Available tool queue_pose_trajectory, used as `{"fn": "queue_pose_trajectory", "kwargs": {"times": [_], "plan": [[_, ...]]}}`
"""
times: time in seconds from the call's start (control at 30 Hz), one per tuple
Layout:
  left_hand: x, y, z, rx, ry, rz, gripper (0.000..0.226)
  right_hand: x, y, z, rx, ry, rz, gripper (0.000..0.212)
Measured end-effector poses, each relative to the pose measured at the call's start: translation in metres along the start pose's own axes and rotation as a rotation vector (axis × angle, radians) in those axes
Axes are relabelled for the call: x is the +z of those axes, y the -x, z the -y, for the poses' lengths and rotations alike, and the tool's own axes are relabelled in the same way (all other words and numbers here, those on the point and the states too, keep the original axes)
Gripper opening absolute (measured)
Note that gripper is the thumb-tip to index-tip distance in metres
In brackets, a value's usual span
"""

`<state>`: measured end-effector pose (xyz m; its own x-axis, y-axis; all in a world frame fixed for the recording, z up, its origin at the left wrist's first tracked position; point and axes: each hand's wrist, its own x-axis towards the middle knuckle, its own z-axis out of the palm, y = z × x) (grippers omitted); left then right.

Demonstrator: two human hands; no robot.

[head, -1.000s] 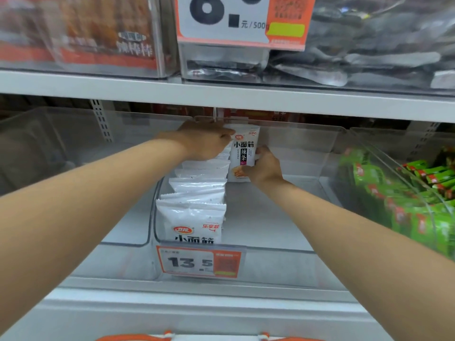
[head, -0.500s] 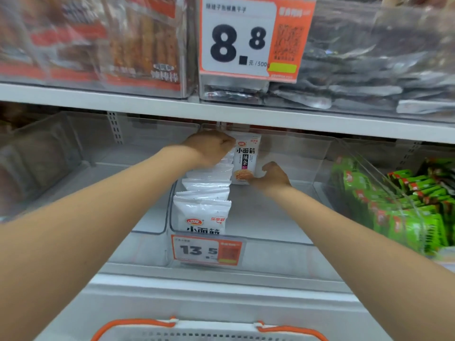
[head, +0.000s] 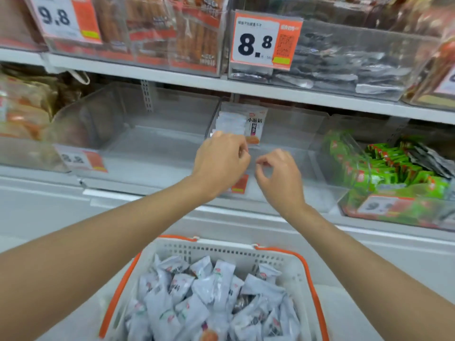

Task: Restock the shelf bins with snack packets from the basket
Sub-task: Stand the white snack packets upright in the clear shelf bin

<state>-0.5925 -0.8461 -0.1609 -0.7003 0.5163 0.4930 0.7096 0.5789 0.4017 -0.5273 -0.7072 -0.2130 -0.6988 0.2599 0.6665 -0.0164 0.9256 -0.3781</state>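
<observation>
Two empty hands, loosely curled.
Snack packets (head: 209,291) are heaped in the basket (head: 216,248) below left hand (head: 221,163) and right hand (head: 280,179).

left grip (head: 221,159) + right grip (head: 280,178) = 2, 1 basket (head: 221,251), 6 price tags (head: 264,41), packets (head: 204,299) heaped, too many to count

- Bin (head: 298,126): clear plastic, on the middle shelf.
- Row (head: 234,125): white packets standing upright along the bin's left side, the rearmost showing its printed face.
- Basket (head: 221,251): white with orange handles, below the shelf, heaped with jumbled loose packets (head: 197,299).
</observation>
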Motion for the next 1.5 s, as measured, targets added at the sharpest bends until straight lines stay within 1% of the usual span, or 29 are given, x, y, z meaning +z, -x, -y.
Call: {"fn": "queue_pose_trajectory", "kwargs": {"times": [0.03, 0.1, 0.17, 0.27, 0.33, 0.4, 0.47, 0.53, 0.63, 0.7, 0.87, 0.93, 1.0, 1.07, 1.13, 1.17, 1.2, 1.27, 1.3, 1.33, 1.37, 1.4, 1.43, 1.47, 1.5], "plan": [[0.001, 0.014, 0.0, -0.056, 0.029, 0.035, 0.015, -0.001, 0.013, 0.006, -0.013, -0.011, 0.01, 0.006], [0.007, 0.043, 0.004, -0.145, 0.062, 0.176, 0.015, 0.001, 0.041, 0.015, -0.002, -0.027, 0.073, 0.009], [0.015, 0.072, 0.012, -0.21, 0.084, 0.338, 0.018, 0.008, 0.07, 0.019, 0.036, -0.03, 0.208, 0.01], [0.034, 0.106, 0.038, -0.374, 0.153, 0.593, 0.019, 0.027, 0.115, 0.006, 0.115, 0.022, 0.546, 0.012], [0.047, 0.124, 0.059, -0.487, 0.2, 0.743, 0.02, 0.04, 0.142, -0.012, 0.287, 0.038, 0.817, 0.013], [0.057, 0.135, 0.077, -0.554, 0.197, 0.811, 0.021, 0.053, 0.167, -0.029, 0.43, 0.071, 1.071, 0.018], [0.065, 0.14, 0.082, -0.558, 0.141, 0.878, 0.021, 0.062, 0.185, -0.044, 0.455, 0.167, 1.262, 0.025], [0.071, 0.142, 0.08, -0.526, 0.098, 0.952, 0.024, 0.07, 0.201, -0.059, 0.432, 0.258, 1.373, 0.033], [0.081, 0.145, 0.078, -0.543, 0.149, 0.963, 0.024, 0.081, 0.228, -0.082, 0.364, 0.384, 1.455, 0.04], [0.083, 0.147, 0.074, -0.541, 0.179, 0.965, 0.024, 0.085, 0.246, -0.086, 0.306, 0.478, 1.453, 0.041], [0.086, 0.151, 0.067, -0.515, 0.205, 0.981, 0.018, 0.09, 0.261, -0.085, 0.104, 0.647, 1.386, 0.032], [0.085, 0.153, 0.068, -0.515, 0.189, 0.989, 0.019, 0.089, 0.261, -0.088, 0.044, 0.66, 1.376, 0.03], [0.082, 0.154, 0.069, -0.512, 0.175, 1.0, 0.019, 0.085, 0.257, -0.087, 0.043, 0.609, 1.343, 0.028], [0.081, 0.153, 0.071, -0.508, 0.173, 1.01, 0.016, 0.081, 0.243, -0.077, 0.147, 0.475, 1.27, 0.024], [0.078, 0.151, 0.072, -0.511, 0.185, 0.99, 0.011, 0.071, 0.216, -0.062, 0.261, 0.276, 1.166, 0.013], [0.077, 0.149, 0.073, -0.523, 0.21, 0.977, 0.013, 0.064, 0.2, -0.054, 0.293, 0.179, 1.14, 0.015], [0.075, 0.148, 0.073, -0.53, 0.241, 0.977, 0.026, 0.054, 0.183, -0.044, 0.301, 0.105, 1.122, 0.026], [0.07, 0.146, 0.072, -0.535, 0.315, 1.009, 0.063, 0.03, 0.153, -0.025, 0.333, -0.049, 1.047, 0.037], [0.066, 0.145, 0.07, -0.533, 0.365, 1.025, 0.077, 0.018, 0.143, -0.018, 0.383, -0.144, 0.976, 0.038], [0.062, 0.144, 0.067, -0.532, 0.448, 1.051, 0.082, 0.006, 0.135, -0.012, 0.462, -0.268, 0.899, 0.035], [0.06, 0.143, 0.064, -0.539, 0.568, 1.082, 0.078, -0.002, 0.129, -0.008, 0.563, -0.403, 0.828, 0.025], [0.06, 0.143, 0.062, -0.541, 0.687, 1.105, 0.065, -0.009, 0.124, -0.003, 0.658, -0.53, 0.782, 0.015], [0.059, 0.143, 0.06, -0.535, 0.758, 1.111, 0.047, -0.013, 0.12, 0.002, 0.723, -0.63, 0.755, 0.01], [0.059, 0.144, 0.058, -0.532, 0.781, 1.086, 0.032, -0.014, 0.117, 0.004, 0.748, -0.675, 0.741, 0.011], [0.06, 0.145, 0.058, -0.538, 0.782, 1.05, 0.025, -0.013, 0.115, 0.004, 0.748, -0.675, 0.725, 0.015]]}}
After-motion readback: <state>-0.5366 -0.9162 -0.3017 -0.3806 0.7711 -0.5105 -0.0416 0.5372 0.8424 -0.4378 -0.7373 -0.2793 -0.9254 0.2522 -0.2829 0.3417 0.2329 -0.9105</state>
